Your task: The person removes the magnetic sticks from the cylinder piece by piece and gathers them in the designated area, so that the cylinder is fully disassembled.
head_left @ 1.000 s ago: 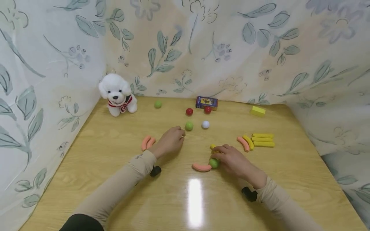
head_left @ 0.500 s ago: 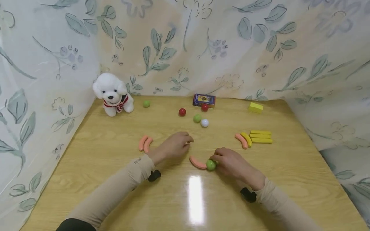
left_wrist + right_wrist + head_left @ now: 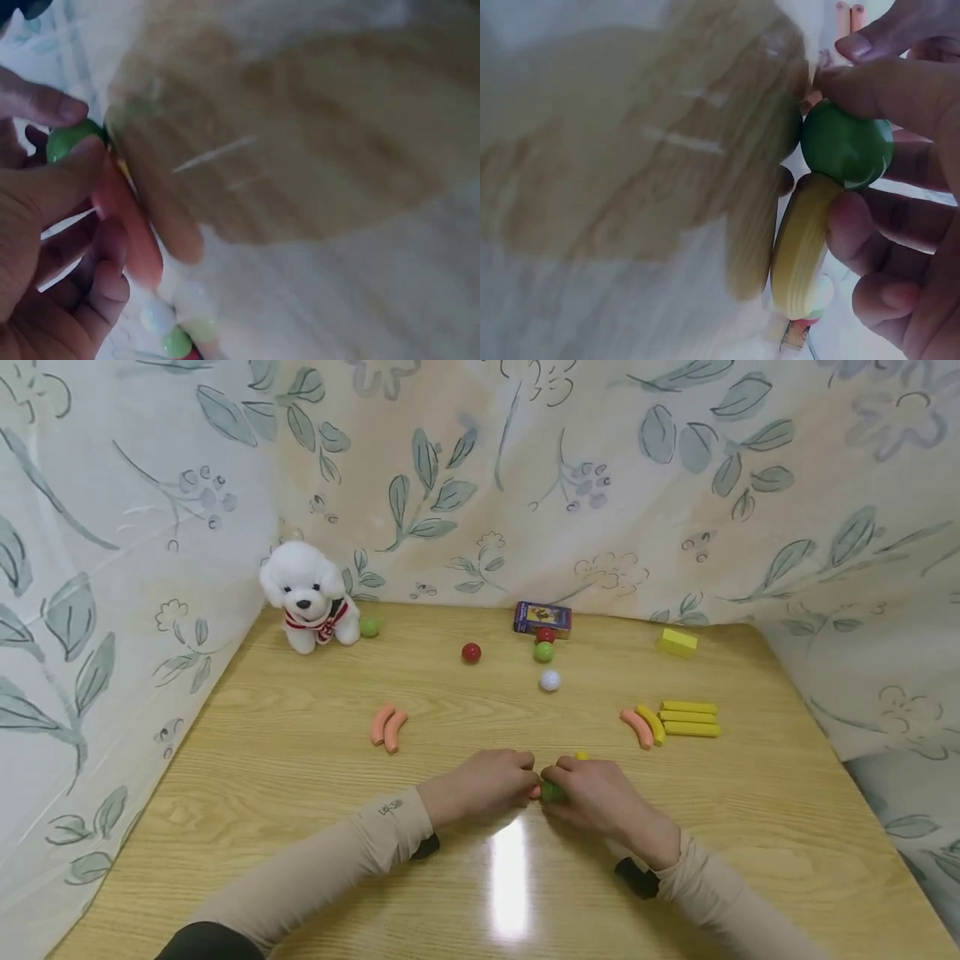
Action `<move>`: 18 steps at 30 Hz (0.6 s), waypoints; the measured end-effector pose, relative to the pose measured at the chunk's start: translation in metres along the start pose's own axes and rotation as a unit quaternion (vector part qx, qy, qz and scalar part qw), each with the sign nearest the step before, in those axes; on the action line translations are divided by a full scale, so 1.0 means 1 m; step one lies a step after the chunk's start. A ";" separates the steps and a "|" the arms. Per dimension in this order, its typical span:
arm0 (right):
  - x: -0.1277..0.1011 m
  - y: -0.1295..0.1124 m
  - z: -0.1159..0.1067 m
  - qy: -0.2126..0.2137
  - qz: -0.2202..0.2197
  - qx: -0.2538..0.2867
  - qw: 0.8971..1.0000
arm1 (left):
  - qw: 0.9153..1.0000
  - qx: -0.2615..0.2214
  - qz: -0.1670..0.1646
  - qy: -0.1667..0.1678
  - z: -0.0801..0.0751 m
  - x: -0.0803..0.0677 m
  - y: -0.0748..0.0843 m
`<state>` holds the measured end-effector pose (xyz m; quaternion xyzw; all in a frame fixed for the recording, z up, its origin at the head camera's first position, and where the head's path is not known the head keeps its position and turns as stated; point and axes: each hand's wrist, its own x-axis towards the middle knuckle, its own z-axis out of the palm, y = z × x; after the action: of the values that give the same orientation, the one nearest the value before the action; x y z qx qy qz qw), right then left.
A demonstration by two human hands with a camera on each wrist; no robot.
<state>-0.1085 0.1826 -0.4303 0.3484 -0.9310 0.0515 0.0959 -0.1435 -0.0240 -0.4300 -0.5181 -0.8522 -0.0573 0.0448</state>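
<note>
We note both hands meeting at the near middle of the counter (image 3: 300, 760), fingertips almost touching. The right hand (image 3: 592, 793) has its grip closed on a green ball (image 3: 847, 144), pinched by thumb and fingers, with a yellow curved stick (image 3: 801, 247) tucked under the same fingers; the stick's long axis runs away from the ball, towards the far side of the counter. The left hand (image 3: 487, 785) has its grip closed on a pink curved stick (image 3: 127, 225), held between thumb and fingers, its near end close against the ball. So the ball sits between the two sticks, in the right grip, just right of the left fingertips. The right hand is the nearer to it; the pink stick points towards it from the left.
</note>
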 end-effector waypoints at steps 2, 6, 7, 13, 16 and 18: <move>0.000 -0.002 0.002 0.003 0.006 0.000 1.000 | 1.000 0.009 -0.004 0.006 0.002 0.000 0.002; 0.001 -0.003 0.005 0.014 0.012 0.007 1.000 | 0.999 0.033 -0.013 0.011 0.001 -0.004 0.002; 0.001 -0.003 0.006 0.015 0.014 0.008 1.000 | 0.999 0.036 -0.017 0.009 0.000 -0.006 0.000; -0.003 0.003 0.006 0.005 0.022 0.022 0.999 | 0.997 0.076 -0.018 -0.001 -0.014 -0.035 -0.024; -0.004 0.007 0.004 0.002 0.019 0.026 0.999 | 0.989 0.147 -0.007 0.001 -0.024 -0.054 -0.043; -0.004 0.008 0.004 0.002 0.018 0.028 0.999 | 0.964 0.266 -0.016 -0.016 -0.028 -0.068 -0.056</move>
<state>-0.1111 0.1909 -0.4351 0.3342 -0.9351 0.0800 0.0870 -0.1619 -0.1132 -0.4146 -0.4747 -0.8455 0.1793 0.1666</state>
